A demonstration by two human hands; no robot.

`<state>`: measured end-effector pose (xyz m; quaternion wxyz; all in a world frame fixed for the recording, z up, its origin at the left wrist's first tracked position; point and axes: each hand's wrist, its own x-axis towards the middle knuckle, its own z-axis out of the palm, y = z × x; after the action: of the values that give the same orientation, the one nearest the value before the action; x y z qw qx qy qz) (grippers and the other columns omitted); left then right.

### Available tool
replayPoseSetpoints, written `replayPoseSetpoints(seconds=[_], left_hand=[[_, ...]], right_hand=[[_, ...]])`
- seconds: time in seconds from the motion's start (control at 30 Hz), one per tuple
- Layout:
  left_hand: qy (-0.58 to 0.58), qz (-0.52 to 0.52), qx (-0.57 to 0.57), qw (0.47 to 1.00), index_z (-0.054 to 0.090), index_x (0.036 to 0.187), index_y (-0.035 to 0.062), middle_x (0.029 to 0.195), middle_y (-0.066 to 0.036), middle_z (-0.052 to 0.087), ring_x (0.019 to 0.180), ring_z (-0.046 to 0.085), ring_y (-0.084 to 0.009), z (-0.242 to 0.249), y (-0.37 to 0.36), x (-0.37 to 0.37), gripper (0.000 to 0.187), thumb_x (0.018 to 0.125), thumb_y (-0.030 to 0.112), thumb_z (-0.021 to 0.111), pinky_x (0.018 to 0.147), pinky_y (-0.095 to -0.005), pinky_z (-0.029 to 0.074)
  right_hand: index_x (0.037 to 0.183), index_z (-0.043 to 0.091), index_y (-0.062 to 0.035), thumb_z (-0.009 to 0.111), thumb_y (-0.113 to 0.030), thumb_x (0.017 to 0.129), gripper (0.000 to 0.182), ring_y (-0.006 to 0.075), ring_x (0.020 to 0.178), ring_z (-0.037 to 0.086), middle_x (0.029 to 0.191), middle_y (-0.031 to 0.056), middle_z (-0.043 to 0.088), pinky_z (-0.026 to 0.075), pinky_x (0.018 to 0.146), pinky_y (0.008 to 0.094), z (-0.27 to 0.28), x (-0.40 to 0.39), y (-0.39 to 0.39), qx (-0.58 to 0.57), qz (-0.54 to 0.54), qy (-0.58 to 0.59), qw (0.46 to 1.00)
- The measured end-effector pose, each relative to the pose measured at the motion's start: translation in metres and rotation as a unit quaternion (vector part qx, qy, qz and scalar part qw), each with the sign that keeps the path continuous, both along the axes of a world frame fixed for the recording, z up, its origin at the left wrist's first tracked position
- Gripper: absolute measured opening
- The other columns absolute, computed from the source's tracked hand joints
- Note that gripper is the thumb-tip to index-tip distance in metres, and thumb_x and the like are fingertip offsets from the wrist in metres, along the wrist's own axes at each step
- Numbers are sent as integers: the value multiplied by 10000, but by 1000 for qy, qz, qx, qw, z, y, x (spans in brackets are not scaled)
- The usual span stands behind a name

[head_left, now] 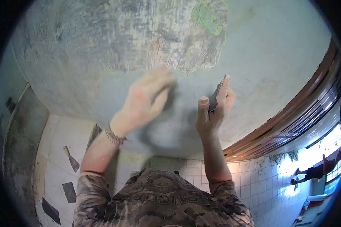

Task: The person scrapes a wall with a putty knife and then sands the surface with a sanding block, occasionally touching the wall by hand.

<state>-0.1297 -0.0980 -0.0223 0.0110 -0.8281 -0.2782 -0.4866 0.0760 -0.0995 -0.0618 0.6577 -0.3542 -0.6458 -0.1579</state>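
Note:
My left hand [147, 94] is at the wall [269, 56], right below the lower edge of a rough, stripped patch [159, 41]. Its fingers are stretched out and slightly blurred, and nothing shows in them. To its right, my right hand [218, 104] grips a dark, thin piece of sandpaper [216, 97] between thumb and fingers. The sheet is seen nearly edge-on, held upright close to the smooth, pale green part of the wall. A bracelet [115, 135] circles my left wrist.
On the tiled floor at left lie a putty knife [71, 159] and dark sheets, one rectangular [69, 192] and one longer [51, 210]. A barred window frame [291, 121] curves along the right. Beyond it, another person [318, 172] stands on the tiles.

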Motion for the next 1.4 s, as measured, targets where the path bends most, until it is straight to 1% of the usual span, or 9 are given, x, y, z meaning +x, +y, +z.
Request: replayPoseSetpoints(seconds=[0.2, 0.4, 0.7, 0.73, 0.93, 1.03, 1.13, 1.27, 1.4], left_hand=[[78, 111, 279, 951, 623, 1185, 46, 1344, -170, 582, 1321, 489, -355, 100, 73, -7, 362, 823, 45, 642, 1133, -456, 374], [167, 218, 393, 877, 381, 1519, 224, 1606, -67, 286, 1491, 232, -257, 131, 132, -3, 570, 982, 358, 518, 1230, -467, 144], [171, 222, 354, 892, 393, 1513, 240, 1603, -44, 297, 1493, 232, -231, 121, 134, 0, 581, 969, 407, 512, 1237, -488, 106], [166, 226, 353, 893, 396, 1508, 242, 1603, -32, 294, 1492, 230, -220, 122, 135, 0, 587, 961, 413, 520, 1240, -495, 97], [169, 221, 343, 897, 397, 1513, 261, 1603, -24, 306, 1492, 242, -227, 119, 135, -1, 566, 979, 418, 504, 1233, -484, 127], [166, 220, 344, 897, 406, 1509, 266, 1599, -25, 315, 1488, 254, -225, 120, 134, -1, 553, 985, 415, 498, 1234, -483, 119], [154, 230, 346, 896, 419, 1503, 249, 1591, -37, 331, 1485, 264, -225, 116, 135, -2, 540, 990, 400, 493, 1233, -481, 120], [129, 262, 345, 892, 427, 1499, 230, 1587, -49, 339, 1484, 269, -230, 108, 135, 9, 524, 998, 370, 487, 1230, -480, 121], [51, 244, 317, 915, 464, 1473, 161, 1580, -85, 346, 1491, 248, -260, 100, 134, 25, 523, 962, 257, 524, 1221, -511, 121]], right_hand=[[1379, 544, -15, 747, -486, 806, 769, 357, 1074, 453, 1175, 235, 463, 401, 906, 450, 28, 11, 23, -34, -82, -74, 993], [1349, 607, -121, 816, -284, 752, 653, 338, 1130, 431, 1201, 193, 480, 330, 976, 471, 61, -5, 56, -9, -291, -133, 947], [1325, 625, -187, 705, -265, 766, 569, 348, 1078, 454, 1224, 157, 489, 344, 885, 480, 124, -20, 106, 92, -371, -112, 917], [1271, 667, -132, 789, -209, 752, 539, 338, 1077, 453, 1174, 176, 511, 325, 952, 444, 131, -26, 102, 96, -356, -103, 924], [1264, 669, -115, 752, -204, 794, 485, 345, 1071, 476, 1146, 194, 532, 320, 970, 454, 30, -25, 96, 7, -380, -58, 923], [1239, 684, -101, 790, -174, 741, 513, 344, 1074, 475, 1138, 203, 530, 329, 960, 447, 118, -27, 106, 91, -376, -62, 920], [1243, 682, -98, 793, -172, 732, 528, 341, 1080, 466, 1155, 199, 520, 324, 961, 446, 121, -26, 107, 97, -361, -65, 925], [1256, 667, -90, 743, -197, 796, 479, 335, 1102, 446, 1206, 185, 497, 308, 970, 472, 40, -16, 90, -17, -336, -101, 936], [1238, 680, -101, 750, -187, 779, 473, 329, 1123, 442, 1216, 169, 498, 314, 962, 461, 136, -24, 97, 75, -295, -120, 945]])
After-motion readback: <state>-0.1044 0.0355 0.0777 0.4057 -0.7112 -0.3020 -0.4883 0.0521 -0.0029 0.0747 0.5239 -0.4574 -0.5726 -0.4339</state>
